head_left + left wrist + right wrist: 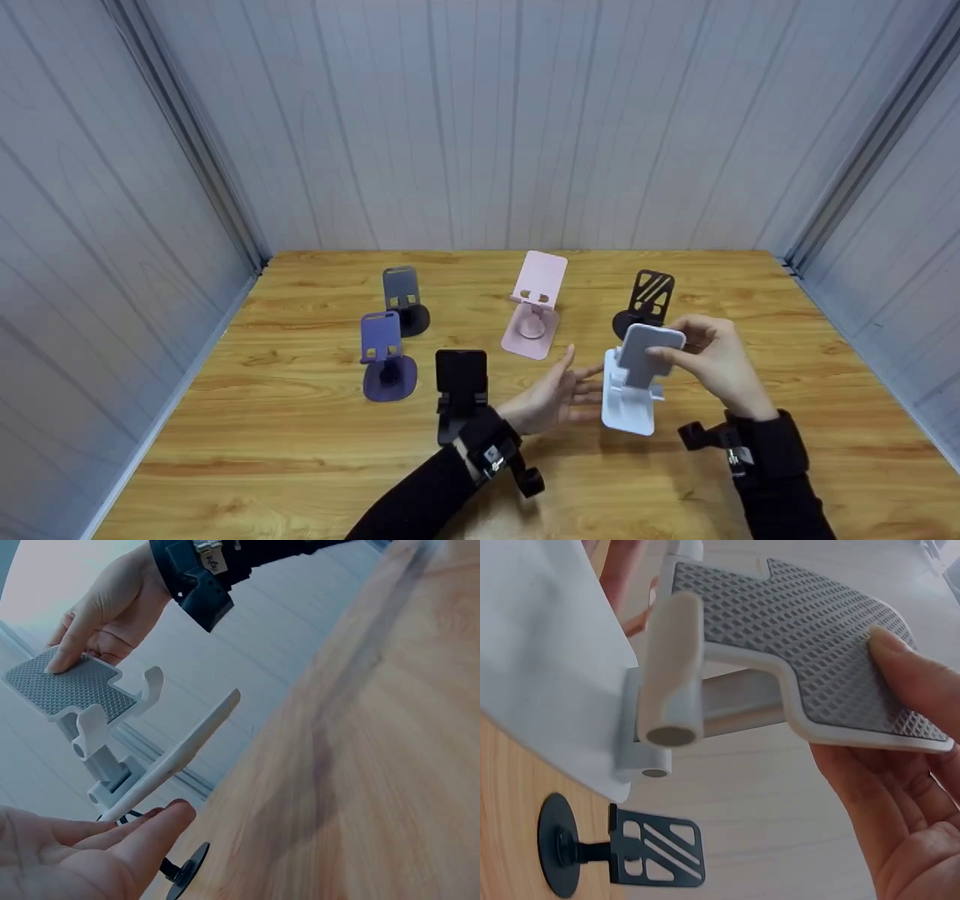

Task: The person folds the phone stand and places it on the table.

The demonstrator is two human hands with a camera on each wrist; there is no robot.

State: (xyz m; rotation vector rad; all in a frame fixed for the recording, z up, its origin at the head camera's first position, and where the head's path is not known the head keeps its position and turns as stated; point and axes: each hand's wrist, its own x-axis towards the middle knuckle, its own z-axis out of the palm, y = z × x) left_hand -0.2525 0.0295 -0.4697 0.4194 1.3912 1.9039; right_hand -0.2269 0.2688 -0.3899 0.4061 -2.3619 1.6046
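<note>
A white phone stand [628, 409] with a grey textured pad [646, 356] on its upper plate is held raised above the wooden table. My right hand [712, 360] pinches the top of that plate, thumb on the pad [810, 630] and fingers behind, as the right wrist view shows. Extended, with the palm turned up, my left hand [559, 397] has its fingertips right at the left edge of the base. The left wrist view shows the base [187, 746] tilted just above those fingers.
A black slotted stand [651, 300] is behind the white one. A pink stand [541, 281] stands at back centre. To the left are a grey stand [401, 289], a purple stand [382, 337] and a black stand [461, 375] beside my left wrist. Panelled walls enclose the table [262, 450].
</note>
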